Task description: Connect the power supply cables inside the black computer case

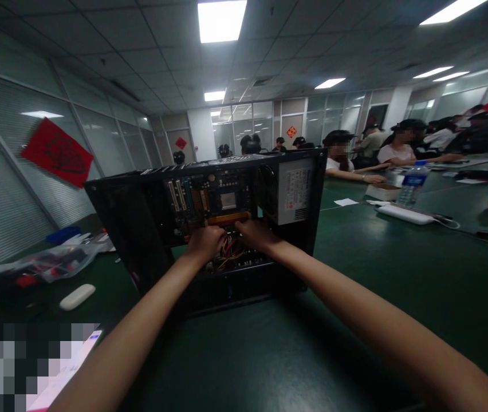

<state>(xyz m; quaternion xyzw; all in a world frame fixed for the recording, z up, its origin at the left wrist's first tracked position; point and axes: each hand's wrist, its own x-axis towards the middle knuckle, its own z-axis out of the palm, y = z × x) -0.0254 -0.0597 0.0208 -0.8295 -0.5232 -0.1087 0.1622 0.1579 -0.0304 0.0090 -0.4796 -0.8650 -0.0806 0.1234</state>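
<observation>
An open black computer case stands upright on the table before me, its inside facing me. On the motherboard a yellow-orange strip lies across the memory slot area. My left hand is closed at the strip's left end, its fingers curled. At the right end my right hand is closed too, with its fingertips against the board. Whatever the fingers hold is hidden. Red, yellow and black wires hang between the hands. A power supply sits at the case's upper right.
To the left lie a clear plastic bag, a white oval case and a lit phone screen. On the right are a water bottle, a white power strip and a small box. Other people sit farther back.
</observation>
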